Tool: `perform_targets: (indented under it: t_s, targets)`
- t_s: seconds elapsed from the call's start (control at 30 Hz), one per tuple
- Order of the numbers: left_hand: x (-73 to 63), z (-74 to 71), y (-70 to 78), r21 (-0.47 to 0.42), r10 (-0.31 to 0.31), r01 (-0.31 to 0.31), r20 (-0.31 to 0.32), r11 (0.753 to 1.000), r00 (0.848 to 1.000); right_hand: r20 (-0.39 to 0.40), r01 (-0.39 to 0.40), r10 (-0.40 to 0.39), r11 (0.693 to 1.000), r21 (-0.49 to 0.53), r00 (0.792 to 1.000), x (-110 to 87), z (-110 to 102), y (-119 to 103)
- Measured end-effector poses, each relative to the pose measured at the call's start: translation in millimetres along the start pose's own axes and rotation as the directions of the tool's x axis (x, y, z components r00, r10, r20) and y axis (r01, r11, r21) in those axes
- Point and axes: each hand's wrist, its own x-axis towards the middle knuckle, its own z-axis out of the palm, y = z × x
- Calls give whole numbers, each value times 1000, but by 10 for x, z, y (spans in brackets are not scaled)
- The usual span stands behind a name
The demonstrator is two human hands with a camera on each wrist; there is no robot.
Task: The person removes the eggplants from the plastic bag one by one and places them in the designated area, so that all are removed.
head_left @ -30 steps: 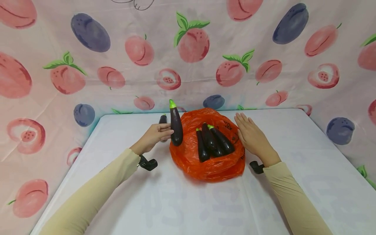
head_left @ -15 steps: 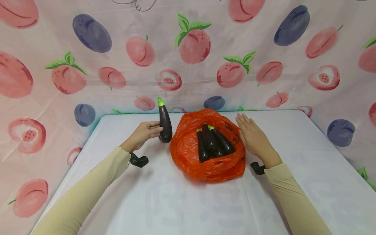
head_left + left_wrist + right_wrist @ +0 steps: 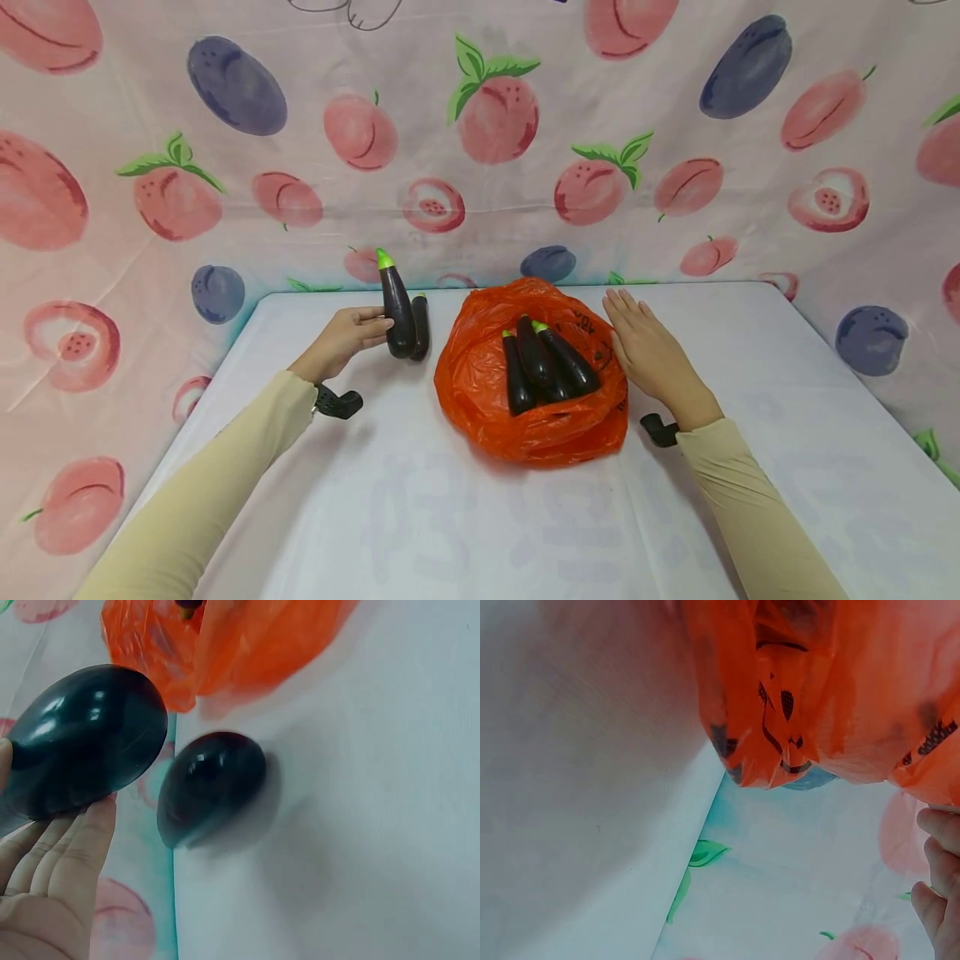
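Observation:
My left hand (image 3: 343, 340) holds an eggplant (image 3: 399, 312) upright, its bright green cap pointing up. In the left wrist view the eggplant's glossy dark end (image 3: 97, 735) shows between thumb and fingers. A second eggplant (image 3: 422, 327) is just right of the held one, partly hidden by it, and the left wrist view shows it on the table. An open orange plastic bag (image 3: 472, 400) sits at the middle with several eggplants (image 3: 540, 362) inside. My right hand (image 3: 647, 350) has its fingers straight, held along the bag's right side.
A white-covered table (image 3: 420, 500) carries everything. Behind it hangs a pale pink cloth (image 3: 510, 217) printed with peaches and plums, meeting the table's back edge. Each wrist wears a black device (image 3: 339, 403).
My left hand has moved left with the eggplant, from over the bag's left edge to beside the other eggplant on the table. The right hand and bag stay almost the same.

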Motion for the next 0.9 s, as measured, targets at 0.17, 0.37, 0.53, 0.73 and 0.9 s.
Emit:
perform_targets:
  t_s: [0.17, 0.37, 0.53, 0.73, 0.9]
  targets:
    - [11, -66, -49, -8, -9, 8, -9, 1000, 1000, 1, -3, 3, 1000, 1, 1000, -12, 6, 7]
    - [28, -139, -99, -14, -29, 28, -23, 999, 999, -8, 0, 0, 1000, 1, 1000, -15, 5, 6]
    - [58, -190, -146, 8, -46, 46, -21, 999, 999, -33, 14, -14, 1000, -3, 999, -16, -3, 3]
    - [82, -226, -218, 45, -109, 111, -36, 993, 993, -41, 17, -17, 1000, 12, 999, -8, 4, 16]
    - [100, -238, -266, 48, -131, 132, -39, 990, 991, -43, 21, -21, 1000, 14, 999, -1, 14, 29]
